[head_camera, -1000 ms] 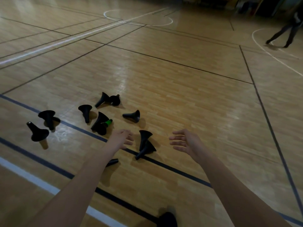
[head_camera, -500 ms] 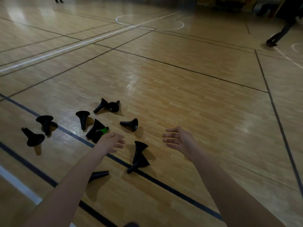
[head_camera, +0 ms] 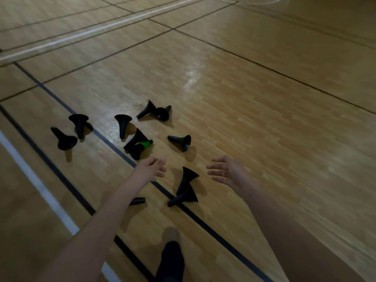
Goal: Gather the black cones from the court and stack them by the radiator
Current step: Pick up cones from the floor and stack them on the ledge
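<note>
Between the spread left hand [head_camera: 151, 169] and right hand [head_camera: 227, 173] lie two black cones [head_camera: 186, 188].

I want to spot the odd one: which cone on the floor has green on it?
The cone lying just beyond the left hand, beside another cone: its narrow end is bright green, the rest look all black.

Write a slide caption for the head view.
Left hand and right hand, both open and empty, reach toward black cones scattered across the court floor.
</note>
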`<action>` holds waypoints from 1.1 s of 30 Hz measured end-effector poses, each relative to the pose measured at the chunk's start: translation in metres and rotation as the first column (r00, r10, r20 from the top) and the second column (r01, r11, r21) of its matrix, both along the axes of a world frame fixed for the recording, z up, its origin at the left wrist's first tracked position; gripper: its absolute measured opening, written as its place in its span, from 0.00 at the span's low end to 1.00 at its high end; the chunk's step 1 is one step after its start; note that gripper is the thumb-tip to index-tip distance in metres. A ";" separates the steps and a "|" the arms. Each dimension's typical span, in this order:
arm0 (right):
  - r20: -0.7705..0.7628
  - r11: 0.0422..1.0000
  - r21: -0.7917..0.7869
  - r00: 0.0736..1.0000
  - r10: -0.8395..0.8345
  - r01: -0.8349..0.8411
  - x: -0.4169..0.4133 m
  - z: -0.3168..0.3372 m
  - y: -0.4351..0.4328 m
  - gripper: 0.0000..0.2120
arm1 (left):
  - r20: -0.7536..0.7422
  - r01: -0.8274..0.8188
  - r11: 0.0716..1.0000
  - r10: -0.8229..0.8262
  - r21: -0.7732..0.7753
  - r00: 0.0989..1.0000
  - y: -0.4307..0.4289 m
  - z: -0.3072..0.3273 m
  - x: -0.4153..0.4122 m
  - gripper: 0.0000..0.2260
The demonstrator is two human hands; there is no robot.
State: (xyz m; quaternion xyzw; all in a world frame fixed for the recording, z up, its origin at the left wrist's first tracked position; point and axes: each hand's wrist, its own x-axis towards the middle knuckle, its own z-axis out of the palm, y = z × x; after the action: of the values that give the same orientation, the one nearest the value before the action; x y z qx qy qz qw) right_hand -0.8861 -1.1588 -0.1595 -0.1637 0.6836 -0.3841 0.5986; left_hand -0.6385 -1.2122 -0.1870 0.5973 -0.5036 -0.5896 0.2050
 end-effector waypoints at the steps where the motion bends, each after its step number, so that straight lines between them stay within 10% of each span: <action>1: 0.000 1.000 0.018 1.000 0.010 -0.010 -0.001 -0.004 -0.013 0.13 | 0.004 -0.010 1.000 0.009 0.005 1.000 -0.011 -0.004 0.001 0.12; 20: -0.075 0.968 0.190 0.980 0.183 -0.166 -0.016 -0.045 -0.164 0.14 | 0.032 -0.179 0.975 0.176 0.134 0.984 -0.136 -0.054 -0.008 0.16; 33: -0.175 0.876 0.390 0.912 0.371 -0.282 -0.050 -0.266 -0.182 0.12 | 0.236 -0.186 0.933 0.114 0.309 0.965 -0.129 -0.260 -0.020 0.18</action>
State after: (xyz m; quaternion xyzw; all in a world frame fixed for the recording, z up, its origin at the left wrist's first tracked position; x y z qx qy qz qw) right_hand -0.9363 -1.3406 -0.4254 -0.2124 0.7724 -0.1232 0.5858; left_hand -0.6588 -1.3411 -0.4474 0.7199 -0.3699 -0.5800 0.0918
